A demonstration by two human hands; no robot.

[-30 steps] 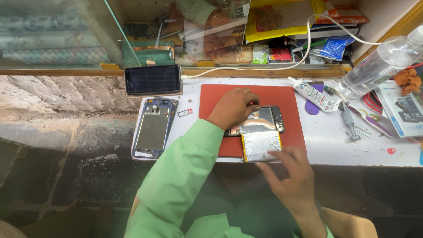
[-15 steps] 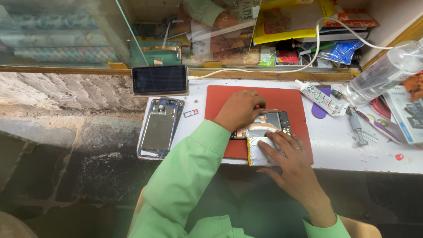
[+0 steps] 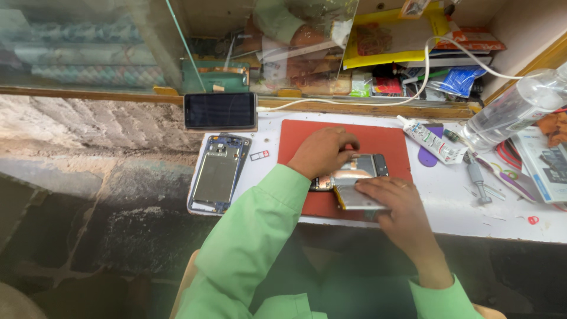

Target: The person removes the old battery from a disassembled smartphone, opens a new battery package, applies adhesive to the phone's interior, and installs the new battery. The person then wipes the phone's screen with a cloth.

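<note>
On the red mat point(image 3: 387, 142), my left hand point(image 3: 322, 152) curls down over the opened phone point(image 3: 360, 168), pinning it; my right hand point(image 3: 387, 198) lies flat on its silver battery point(image 3: 354, 198). Best to press evenly and keep the body from sliding.

On the red mat point(image 3: 390, 139), the left hand point(image 3: 322, 152) presses an opened phone point(image 3: 357, 168) while the right hand point(image 3: 393, 198) lies flat on its silver battery point(image 3: 354, 198). A blue phone frame point(image 3: 218, 173) lies on the white surface point(image 3: 449, 195) nearby.
</note>
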